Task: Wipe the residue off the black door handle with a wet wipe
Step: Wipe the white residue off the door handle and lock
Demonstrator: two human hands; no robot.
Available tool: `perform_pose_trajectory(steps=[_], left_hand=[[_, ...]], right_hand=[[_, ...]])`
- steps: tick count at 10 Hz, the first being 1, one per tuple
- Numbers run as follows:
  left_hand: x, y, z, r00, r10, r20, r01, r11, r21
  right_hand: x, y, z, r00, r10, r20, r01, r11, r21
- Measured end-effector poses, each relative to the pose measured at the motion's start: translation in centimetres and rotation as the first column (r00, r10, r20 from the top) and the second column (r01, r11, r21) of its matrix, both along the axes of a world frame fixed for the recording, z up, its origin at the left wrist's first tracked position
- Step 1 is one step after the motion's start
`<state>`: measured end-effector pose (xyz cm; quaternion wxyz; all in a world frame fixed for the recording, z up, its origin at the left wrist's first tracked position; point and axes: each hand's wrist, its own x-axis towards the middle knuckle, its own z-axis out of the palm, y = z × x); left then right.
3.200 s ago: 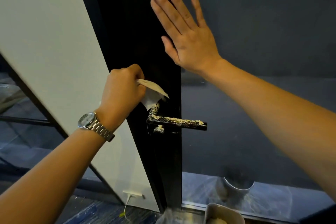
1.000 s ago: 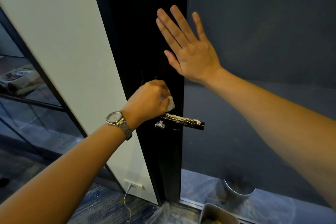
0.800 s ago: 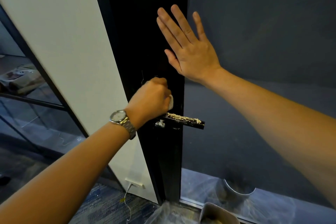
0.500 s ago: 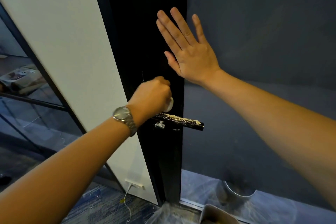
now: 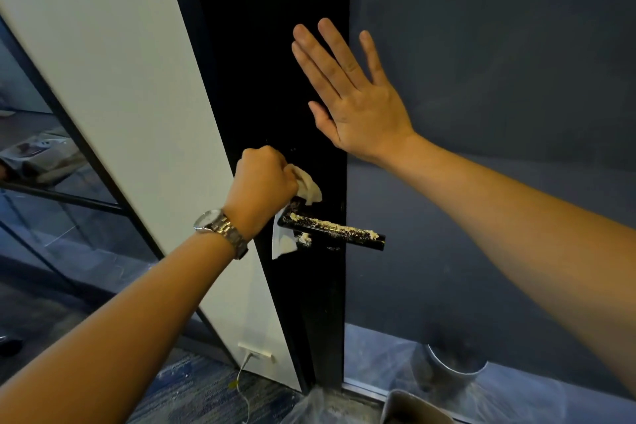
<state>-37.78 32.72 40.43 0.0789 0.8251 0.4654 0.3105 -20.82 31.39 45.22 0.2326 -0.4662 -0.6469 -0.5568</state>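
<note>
The black door handle [image 5: 344, 234] juts right from the black door frame [image 5: 268, 79], its top crusted with pale crumbly residue. My left hand [image 5: 263, 186], a metal watch on its wrist, is closed around a white wet wipe [image 5: 308, 186]. The wipe touches the handle's left end near the pivot, and a loose flap of it hangs below my fist. My right hand [image 5: 351, 103] lies flat and open against the door above the handle, fingers spread.
A white wall panel [image 5: 137, 113] runs to the left of the frame, with a socket and cable near the floor. Dark glass [image 5: 481, 79] fills the right. A grey bin [image 5: 413, 406] and clear plastic sheeting lie on the floor below.
My left fist has pulled back a little from the handle's left end, so more of the wipe shows and a flap hangs down. The right hand has stayed flat on the door.
</note>
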Motion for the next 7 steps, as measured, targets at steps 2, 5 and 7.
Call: perform_pose_trajectory(steps=[2,5,7], left_hand=[[0.1,-0.3,-0.2,1.000,0.000,0.014,0.002,0.985,-0.174],[-0.4,-1.3,-0.6,0.993,-0.034,0.111,0.037,0.999,-0.032],[-0.7,0.1,-1.8,0.955,0.235,0.180,-0.096,0.822,-0.562]], right_hand=[[0.0,0.0,0.0,1.000,-0.008,0.001,0.008,1.000,0.008],[-0.1,0.0,-0.1,1.000,-0.003,-0.019,0.002,1.000,-0.002],[-0.1,0.0,-0.1,1.000,-0.002,-0.015,0.002,1.000,-0.007]])
